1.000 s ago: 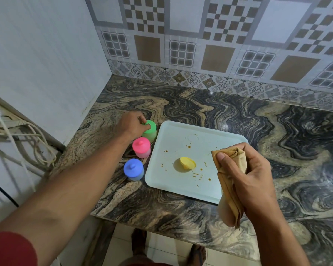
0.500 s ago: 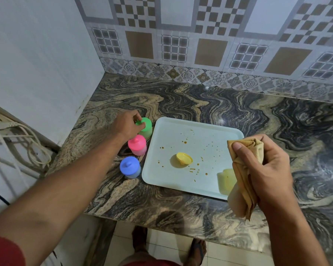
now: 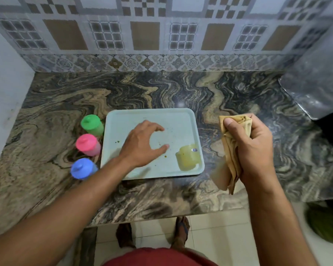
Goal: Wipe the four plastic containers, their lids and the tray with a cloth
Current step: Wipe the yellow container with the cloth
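Observation:
A pale blue tray [image 3: 181,120] with brown specks lies on the marble counter. A yellow open container [image 3: 187,157] sits in its front right corner. Left of the tray stand three lidded containers in a row: green [image 3: 91,123], pink [image 3: 87,144] and blue [image 3: 82,168]. My left hand [image 3: 140,144] hovers over the tray's middle with fingers spread and curved, holding nothing I can see. The yellow lid is out of sight. My right hand [image 3: 254,148] grips a bunched tan cloth [image 3: 230,150] above the counter, right of the tray.
A white wall borders the counter on the left and a tiled wall [image 3: 161,35] runs behind it. A shiny metal surface [image 3: 315,89] sits at the back right. The counter's front edge [image 3: 161,215] is near my body, and a green object [image 3: 327,225] lies on the floor.
My left hand left the green container and moved right, over the tray's middle. The yellow lid, seen on the tray before, is no longer visible. The view shifted right.

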Tool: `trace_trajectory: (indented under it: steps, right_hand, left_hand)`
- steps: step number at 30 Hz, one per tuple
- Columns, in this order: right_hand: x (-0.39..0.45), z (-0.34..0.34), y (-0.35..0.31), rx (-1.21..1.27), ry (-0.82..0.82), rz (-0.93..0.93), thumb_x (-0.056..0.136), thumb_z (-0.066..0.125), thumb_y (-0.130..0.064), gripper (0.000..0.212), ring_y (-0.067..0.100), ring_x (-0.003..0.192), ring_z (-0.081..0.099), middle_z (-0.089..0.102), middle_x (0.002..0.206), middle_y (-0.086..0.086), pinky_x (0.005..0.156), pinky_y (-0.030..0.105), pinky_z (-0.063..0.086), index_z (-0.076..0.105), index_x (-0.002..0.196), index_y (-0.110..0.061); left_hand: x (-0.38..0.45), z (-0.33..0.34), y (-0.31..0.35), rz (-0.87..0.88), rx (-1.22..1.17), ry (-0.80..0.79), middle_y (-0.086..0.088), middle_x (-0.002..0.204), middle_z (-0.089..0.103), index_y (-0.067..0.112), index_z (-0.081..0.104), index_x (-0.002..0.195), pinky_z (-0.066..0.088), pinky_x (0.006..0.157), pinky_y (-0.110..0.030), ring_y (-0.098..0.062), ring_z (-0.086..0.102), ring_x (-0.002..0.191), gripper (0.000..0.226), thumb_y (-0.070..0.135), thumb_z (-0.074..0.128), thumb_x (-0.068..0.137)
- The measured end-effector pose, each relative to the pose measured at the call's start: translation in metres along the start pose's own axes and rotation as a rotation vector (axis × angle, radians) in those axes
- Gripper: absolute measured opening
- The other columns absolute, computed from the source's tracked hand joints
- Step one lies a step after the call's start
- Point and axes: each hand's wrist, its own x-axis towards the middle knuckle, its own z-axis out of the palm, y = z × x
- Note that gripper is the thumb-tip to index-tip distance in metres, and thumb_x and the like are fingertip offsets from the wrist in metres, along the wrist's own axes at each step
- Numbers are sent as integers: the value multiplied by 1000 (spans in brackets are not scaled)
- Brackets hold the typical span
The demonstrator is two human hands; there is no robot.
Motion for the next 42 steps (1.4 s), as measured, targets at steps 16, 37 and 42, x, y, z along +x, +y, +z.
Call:
trace_trajectory:
  steps: [16, 37, 42]
  right_hand:
    - [-32, -48, 19, 361, 123, 395, 92, 71, -12, 10, 14, 55, 57, 63, 67, 5, 56, 25, 48, 70, 82, -12]
    - [-48, 35, -48, -353, -43, -751, 91, 81, -13, 17, 18, 85, 64, 66, 90, 5, 76, 23, 51, 71, 93, 1]
    - [-43, 47, -57, -275, 41, -723, 94, 77, -17, 18, 15, 86, 63, 63, 91, 6, 78, 19, 48, 71, 91, -1]
  left_hand:
    - [5, 71, 48, 19, -109, -80, 6, 117, 56, 26, 62, 130, 52, 92, -39, -18, 61, 109, 72, 38, 87, 64]
    - [-42, -93, 146, 255, -23, 520, 2, 108, 60, 17, 74, 123, 52, 86, -37, -24, 61, 96, 67, 42, 94, 64]
    - [-48, -97, 147, 279, 8, 560, -1, 107, 65, 14, 75, 121, 52, 85, -34, -22, 64, 96, 68, 35, 94, 58]
